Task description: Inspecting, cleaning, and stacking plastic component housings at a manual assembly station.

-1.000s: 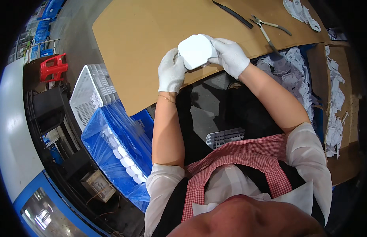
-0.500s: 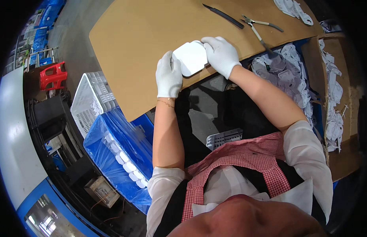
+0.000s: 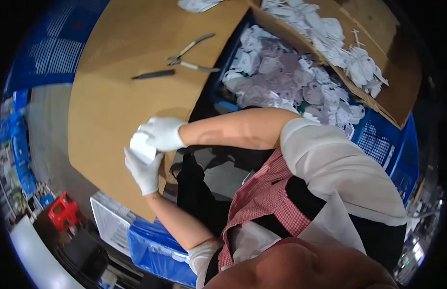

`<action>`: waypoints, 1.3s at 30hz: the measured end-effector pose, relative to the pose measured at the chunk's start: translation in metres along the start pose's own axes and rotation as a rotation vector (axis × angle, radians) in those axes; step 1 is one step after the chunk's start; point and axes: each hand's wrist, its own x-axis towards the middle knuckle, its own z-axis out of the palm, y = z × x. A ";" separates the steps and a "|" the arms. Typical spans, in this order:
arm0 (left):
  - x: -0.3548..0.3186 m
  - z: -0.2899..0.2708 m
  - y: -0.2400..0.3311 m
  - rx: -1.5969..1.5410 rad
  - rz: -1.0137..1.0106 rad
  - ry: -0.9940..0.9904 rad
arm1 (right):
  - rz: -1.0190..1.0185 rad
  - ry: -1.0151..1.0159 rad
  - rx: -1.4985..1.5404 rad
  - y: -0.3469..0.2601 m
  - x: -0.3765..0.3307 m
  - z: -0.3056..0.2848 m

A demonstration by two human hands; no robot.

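Holding white piece [image 3: 143,146] near cardboard edge [image 3: 192,94]

White piece [image 3: 144,148] partly hidden by right grip [image 3: 164,134]; white parts [image 3: 199,5] cropped by top edge

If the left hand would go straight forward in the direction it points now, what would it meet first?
The white piece, right at the left hand's fingers. Just beyond seems to be the right hand, though depth is hard to judge.
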 end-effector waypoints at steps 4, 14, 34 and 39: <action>-0.004 0.002 0.007 -0.081 -0.101 0.002 | 0.030 -0.021 -0.023 -0.022 -0.027 -0.039; -0.016 -0.016 0.018 0.095 -0.137 0.048 | 0.647 0.488 -0.546 0.304 -0.176 -0.165; -0.043 0.030 0.180 -1.034 0.098 0.136 | 0.789 -0.461 1.451 -0.036 -0.134 -0.123; -0.027 -0.003 0.133 -1.338 -0.161 0.377 | 0.564 -0.939 0.681 -0.068 -0.075 -0.114</action>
